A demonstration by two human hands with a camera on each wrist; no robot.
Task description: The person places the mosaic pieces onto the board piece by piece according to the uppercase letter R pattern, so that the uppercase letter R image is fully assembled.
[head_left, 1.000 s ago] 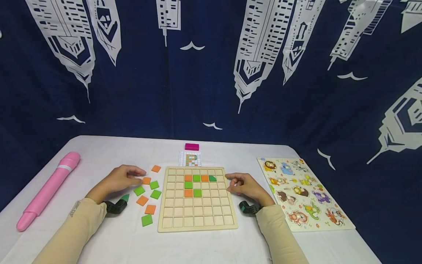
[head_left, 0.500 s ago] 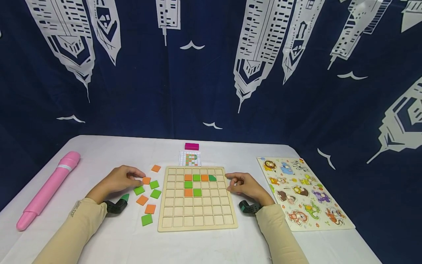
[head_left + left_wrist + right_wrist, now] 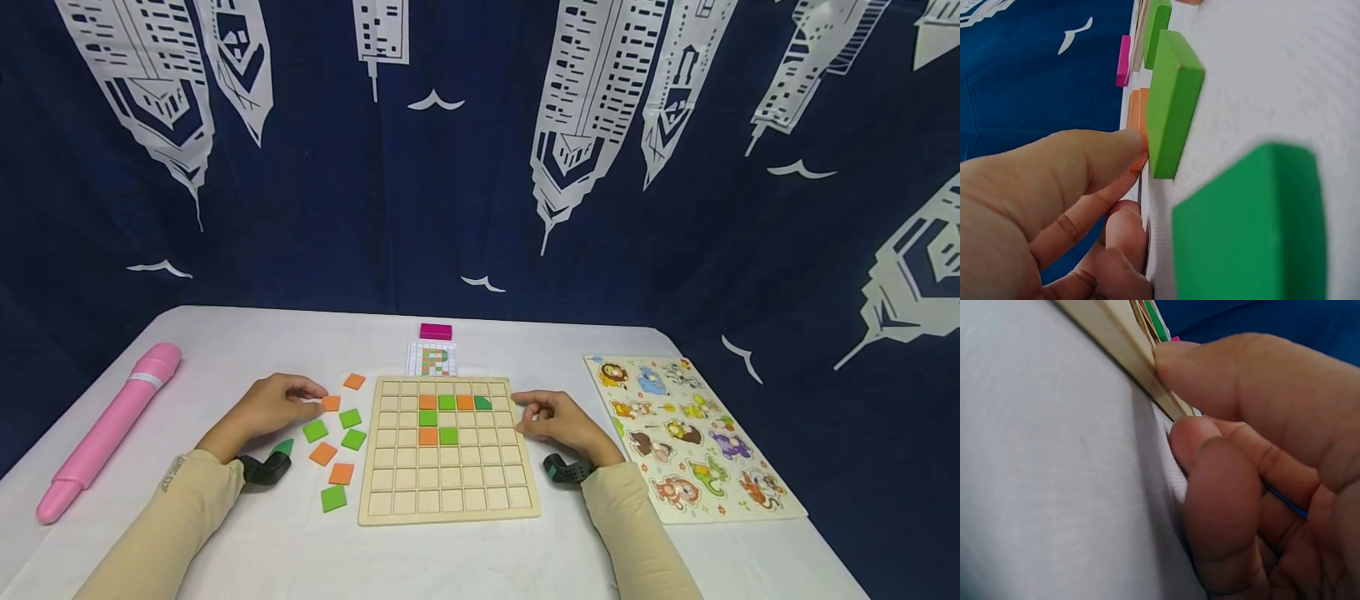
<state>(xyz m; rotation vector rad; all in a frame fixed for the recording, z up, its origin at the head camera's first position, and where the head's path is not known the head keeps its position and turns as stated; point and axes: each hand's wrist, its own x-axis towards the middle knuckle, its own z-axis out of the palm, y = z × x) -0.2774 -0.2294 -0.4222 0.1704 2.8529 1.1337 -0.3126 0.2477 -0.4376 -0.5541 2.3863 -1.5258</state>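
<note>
My left hand (image 3: 272,407) pinches an orange square tile (image 3: 331,403) between thumb and index finger, left of the wooden grid board (image 3: 487,479). In the left wrist view the thumb lies against that orange tile (image 3: 1143,115), partly behind a green tile (image 3: 1175,103). A dark green rounded piece (image 3: 1229,240) fills the foreground there. My right hand (image 3: 557,423) holds the board's right edge, its thumb pressing on the rim (image 3: 1141,365) and other fingers curled. Orange, green and dark green pieces sit in some upper cells of the board.
Several loose orange and green tiles (image 3: 353,439) lie left of the board. Behind it are a pattern card (image 3: 432,360) and a magenta block (image 3: 436,332). A pink stick (image 3: 108,433) lies far left, and an animal puzzle board (image 3: 686,433) far right.
The left fingers have closed in on the orange tile, and it has shifted slightly away, toward the back. The right hand stays at the board's edge.
</note>
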